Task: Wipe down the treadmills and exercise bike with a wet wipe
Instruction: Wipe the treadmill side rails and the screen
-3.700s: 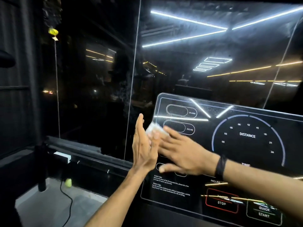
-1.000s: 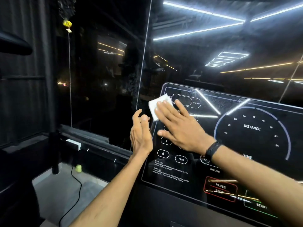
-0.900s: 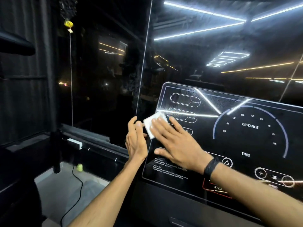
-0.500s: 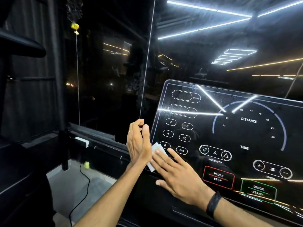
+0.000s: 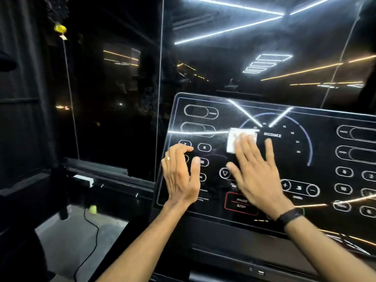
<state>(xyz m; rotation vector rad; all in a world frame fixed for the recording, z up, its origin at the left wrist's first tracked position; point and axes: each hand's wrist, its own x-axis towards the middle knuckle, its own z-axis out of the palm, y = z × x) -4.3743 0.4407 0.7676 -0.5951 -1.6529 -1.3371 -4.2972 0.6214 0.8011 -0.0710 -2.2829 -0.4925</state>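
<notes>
Right hand (image 5: 256, 176) lies flat on the treadmill console (image 5: 329, 224), fingers straight and spread, the fingertips pressing a white wet wipe (image 5: 237, 139) against the glossy black panel. From the palm the wipe sits toward 11 o'clock, just left of the word DISTANCE on the curved dial (image 5: 305, 143); its upper and left parts show beyond the fingers, the rest lies under them. A dark wristband (image 5: 290, 216) circles the right wrist.

Left hand (image 5: 181, 176) is at 9 o'clock from the right hand, over the left margin of the console, fingers loosely bent and holding nothing; whether the fingertips touch the panel cannot be told. A ring (image 5: 167, 158) shows on one finger. The two hands are near each other but apart.

A red-outlined PAUSE/STOP key (image 5: 238, 203) lies between the two wrists, at 6 o'clock from the wipe. Numbered oval keys flank both edges of the panel, some blurred.

A dark glass wall (image 5: 223, 58) behind the console, at 12 o'clock, mirrors white and amber ceiling light strips. On the floor (image 5: 77, 239) at 8 o'clock, a black cable (image 5: 89, 253) runs past a small yellow-green object (image 5: 93, 209).
</notes>
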